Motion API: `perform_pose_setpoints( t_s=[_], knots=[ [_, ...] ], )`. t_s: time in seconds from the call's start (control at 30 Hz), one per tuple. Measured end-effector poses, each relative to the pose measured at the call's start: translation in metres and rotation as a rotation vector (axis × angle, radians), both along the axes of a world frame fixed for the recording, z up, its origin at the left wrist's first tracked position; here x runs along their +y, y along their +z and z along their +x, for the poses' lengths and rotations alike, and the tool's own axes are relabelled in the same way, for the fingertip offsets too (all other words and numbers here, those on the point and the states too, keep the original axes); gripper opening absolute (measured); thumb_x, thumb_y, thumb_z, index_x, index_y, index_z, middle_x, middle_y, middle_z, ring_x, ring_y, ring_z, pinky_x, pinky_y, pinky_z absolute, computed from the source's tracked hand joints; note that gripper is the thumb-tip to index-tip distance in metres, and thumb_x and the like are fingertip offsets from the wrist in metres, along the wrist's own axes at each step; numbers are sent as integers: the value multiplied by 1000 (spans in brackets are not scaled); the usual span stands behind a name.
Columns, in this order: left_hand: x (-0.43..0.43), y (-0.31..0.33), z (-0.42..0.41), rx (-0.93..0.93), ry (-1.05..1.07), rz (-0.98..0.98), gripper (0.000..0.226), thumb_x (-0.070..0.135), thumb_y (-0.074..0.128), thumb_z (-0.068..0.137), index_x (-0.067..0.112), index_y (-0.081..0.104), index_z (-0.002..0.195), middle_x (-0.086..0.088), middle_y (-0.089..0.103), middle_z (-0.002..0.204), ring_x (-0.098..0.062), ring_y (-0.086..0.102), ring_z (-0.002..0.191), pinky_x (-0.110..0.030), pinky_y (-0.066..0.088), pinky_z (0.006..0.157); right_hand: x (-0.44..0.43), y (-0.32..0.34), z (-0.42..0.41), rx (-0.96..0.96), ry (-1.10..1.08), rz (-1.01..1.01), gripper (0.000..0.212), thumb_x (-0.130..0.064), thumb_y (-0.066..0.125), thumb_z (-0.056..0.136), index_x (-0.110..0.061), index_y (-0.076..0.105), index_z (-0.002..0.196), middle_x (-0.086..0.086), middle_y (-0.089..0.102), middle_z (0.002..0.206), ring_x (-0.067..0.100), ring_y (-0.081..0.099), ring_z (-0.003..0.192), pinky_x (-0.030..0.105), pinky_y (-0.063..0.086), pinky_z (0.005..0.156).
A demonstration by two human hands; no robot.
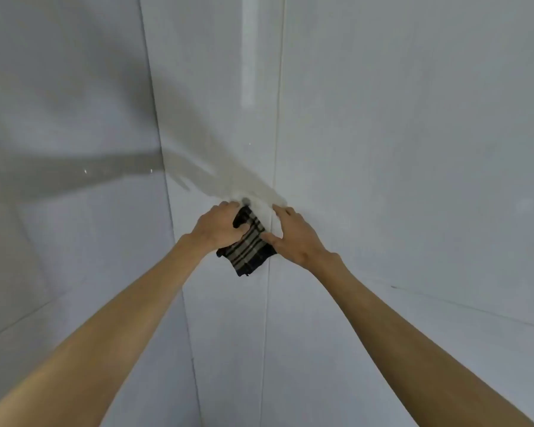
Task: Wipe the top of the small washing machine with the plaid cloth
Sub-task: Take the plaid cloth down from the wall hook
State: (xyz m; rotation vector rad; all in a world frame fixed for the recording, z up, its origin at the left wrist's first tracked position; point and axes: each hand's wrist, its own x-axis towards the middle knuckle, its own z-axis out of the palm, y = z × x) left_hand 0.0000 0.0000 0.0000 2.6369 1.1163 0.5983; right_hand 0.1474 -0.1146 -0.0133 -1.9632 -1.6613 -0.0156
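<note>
In the middle of the view, against pale grey wall panels (413, 149), we see the plaid cloth (248, 253) held up between both hands. It is dark with beige stripes, bunched and folded, its lower corner hanging free below the fingers. Our left hand (218, 228) is closed around the cloth's upper left part, fingers curled over the fabric. Our right hand (293, 235) is more open: the thumb presses the cloth's right edge, while the fingers stretch upward and seem to rest on the wall, though the blur leaves that contact uncertain. Both bare forearms reach in from the lower corners. A vertical seam (276, 134) runs behind the cloth, with faint shadows spreading left.
</note>
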Motion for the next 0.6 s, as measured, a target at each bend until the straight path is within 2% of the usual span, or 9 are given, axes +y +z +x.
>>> perform_pose_setpoints(
  t_s=[0.07,0.17,0.27,0.33,0.43,0.5,0.6],
  knots=[
    [7,-13,-2,-22,-10,-33,43,30,53,97,9,48,134,-13,57,128,-28,55,113,-41,48,92,14,-12,-4,88,-2,-16,60,-35,56,97,-10,35,147,10,47,143,27,47,128,37,41,103],
    [21,-38,-3,-52,8,-107,40,25,49,99,10,46,135,-12,63,117,-27,61,101,-40,51,86,34,-34,-7,163,-38,-44,33,-30,58,95,-12,56,123,6,65,113,24,62,101,33,50,79],
    [31,-51,-1,-170,36,-194,40,20,46,99,10,47,138,-9,66,105,-28,64,90,-41,53,84,47,-46,-12,211,-116,-9,20,-26,56,95,-9,63,104,1,63,86,21,59,79,29,44,61],
    [35,-57,2,-252,49,-263,35,20,49,98,12,53,131,-5,65,92,-25,63,81,-37,55,78,52,-48,-14,239,-168,20,19,-21,52,96,-7,64,91,0,58,72,21,57,70,29,43,57],
    [36,-57,6,-355,52,-331,23,20,57,95,12,60,117,-1,62,84,-21,61,77,-29,51,71,53,-42,-14,256,-180,100,25,-19,48,95,-5,65,86,5,65,73,23,59,66,32,48,60],
    [36,-52,6,-420,55,-363,16,17,60,94,11,66,107,-2,63,89,-19,60,85,-26,48,76,46,-35,-13,281,-143,167,23,-19,46,97,-8,65,88,2,67,80,18,60,70,31,48,61],
    [31,-44,6,-449,28,-382,13,13,61,92,10,73,96,-1,68,91,-19,62,92,-27,48,85,31,-19,-7,296,-93,247,19,-19,43,99,-17,61,93,-3,64,86,11,57,74,22,40,60]
  ],
)
